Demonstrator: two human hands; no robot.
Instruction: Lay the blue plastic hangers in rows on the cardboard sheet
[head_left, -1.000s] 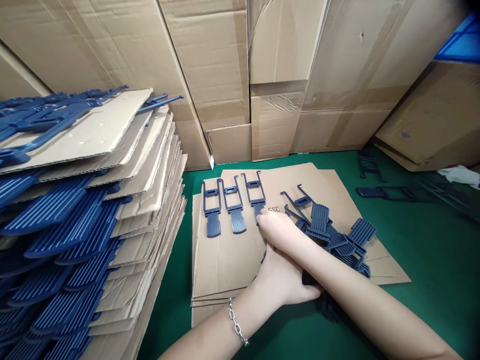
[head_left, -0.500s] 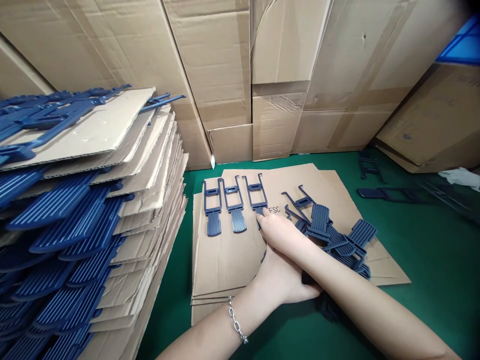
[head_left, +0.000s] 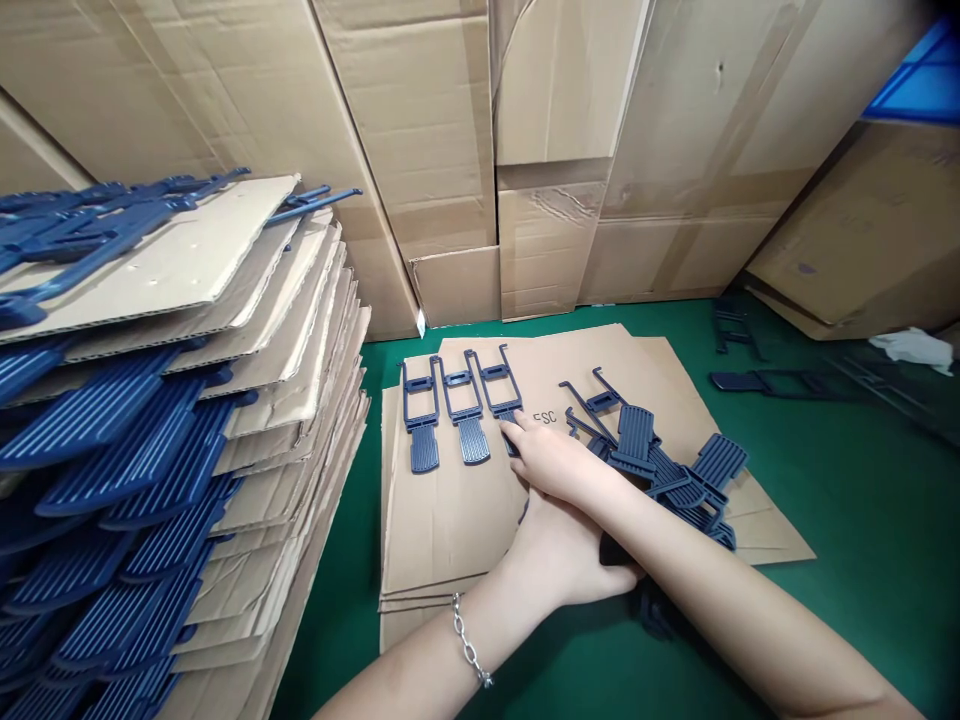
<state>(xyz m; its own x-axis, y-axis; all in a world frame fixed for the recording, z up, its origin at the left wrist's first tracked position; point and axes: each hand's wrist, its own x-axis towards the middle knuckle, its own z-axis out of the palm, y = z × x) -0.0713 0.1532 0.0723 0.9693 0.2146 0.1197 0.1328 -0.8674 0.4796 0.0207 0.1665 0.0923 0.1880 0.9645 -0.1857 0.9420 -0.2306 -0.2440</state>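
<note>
My right hand [head_left: 551, 455] reaches across from the lower right, its fingers closed on the ribbed end of a dark blue plastic part with a hooked frame [head_left: 499, 374]. Two matching parts, a middle one [head_left: 473, 440] and a left one [head_left: 424, 448], lie beside it in a row on a cardboard sheet [head_left: 450, 530]. Under my right forearm is my left hand [head_left: 559, 555], with a chain bracelet at the wrist. Its fingers are mostly hidden. Dark blue edges show around that hand, which seems curled about more such parts. A jumbled pile of these parts [head_left: 637, 440] lies to the right on the cardboard.
At the left rises a tall stack of cardboard sheets [head_left: 247, 370] layered with blue parts [head_left: 112, 430]. Cardboard boxes [head_left: 420, 130] wall off the back. Loose parts [head_left: 780, 383] and a white cloth [head_left: 911, 350] lie at the right on the green table [head_left: 847, 480].
The third part has slid slightly left towards the middle one and tilted a little, with my right hand on it. My left hand has stayed about where it was. The view shifted slightly.
</note>
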